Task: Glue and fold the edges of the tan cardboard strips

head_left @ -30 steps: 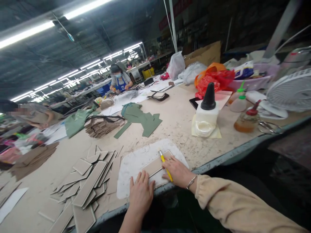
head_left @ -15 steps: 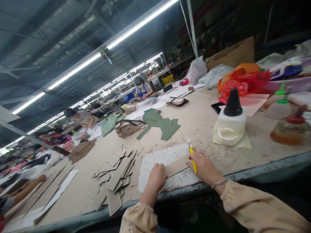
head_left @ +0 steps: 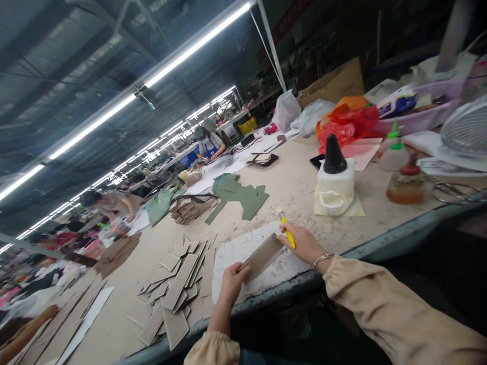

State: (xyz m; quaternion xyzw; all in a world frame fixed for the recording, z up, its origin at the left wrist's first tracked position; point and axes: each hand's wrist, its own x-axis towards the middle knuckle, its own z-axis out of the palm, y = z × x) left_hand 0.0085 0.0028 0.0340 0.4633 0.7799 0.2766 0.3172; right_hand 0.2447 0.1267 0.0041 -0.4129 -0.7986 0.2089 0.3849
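Note:
My left hand (head_left: 231, 285) pinches the near-left end of a flat taupe strip (head_left: 262, 258), thumb on top. The strip is tilted up off a stained white board (head_left: 224, 261) at the table's front edge. My right hand (head_left: 305, 244) is closed round a small yellow-handled brush (head_left: 288, 233), whose pale tip points up and away. Its fingertips are at the strip's far-right end; whether they also grip the strip I cannot tell. To the left of the board lies a loose heap of similar pale-edged strips (head_left: 181, 284).
A white glue bottle (head_left: 335, 185) with a black cone cap stands right of the board. Beyond it are a red-capped jar (head_left: 407, 185) and green-tipped bottles (head_left: 393, 154). Green pieces (head_left: 243, 195) and a brown stack (head_left: 192, 208) lie behind. A co-worker's arm (head_left: 32, 327) reaches in at left.
The strip has been raised and tilted from lying flat on the board. Both hands have changed their hold around its ends. The view has swung right.

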